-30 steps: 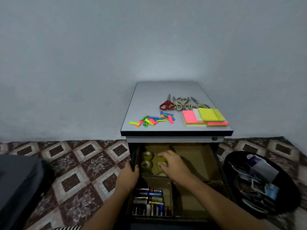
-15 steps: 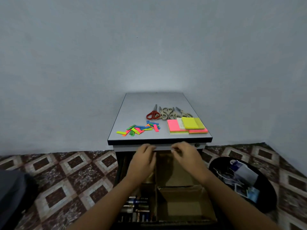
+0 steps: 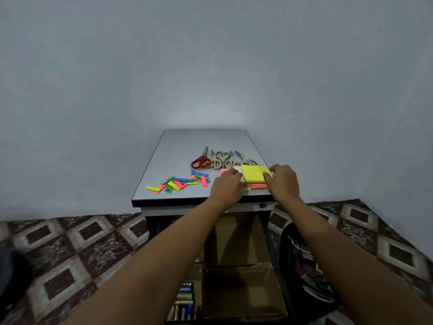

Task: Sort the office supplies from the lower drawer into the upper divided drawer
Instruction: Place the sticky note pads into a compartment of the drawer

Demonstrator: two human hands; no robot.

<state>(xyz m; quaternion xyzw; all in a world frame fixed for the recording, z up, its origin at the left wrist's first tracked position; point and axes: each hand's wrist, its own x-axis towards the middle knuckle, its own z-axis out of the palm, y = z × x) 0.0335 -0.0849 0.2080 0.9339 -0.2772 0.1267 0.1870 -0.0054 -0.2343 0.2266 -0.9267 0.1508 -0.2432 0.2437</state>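
A stack of sticky note pads (image 3: 251,175), yellow on top with pink and orange beneath, lies at the front right of the cabinet top (image 3: 187,141). My left hand (image 3: 226,187) closes on the stack's left side and my right hand (image 3: 282,182) on its right side. Below, the open divided drawer (image 3: 236,292) has cardboard compartments, with batteries (image 3: 185,301) in the front left one. Its right compartments look bare.
Several scissors (image 3: 220,159), one with red handles, lie behind the pads. Coloured paper strips (image 3: 180,182) are scattered on the cabinet top's front left. A black bin (image 3: 304,266) with paper scraps stands on the patterned floor at the right. A dark object (image 3: 9,275) sits far left.
Both hands left the drawer, rose past the cabinet's front edge and now clasp the sticky note stack from both sides. The view tilted upward.
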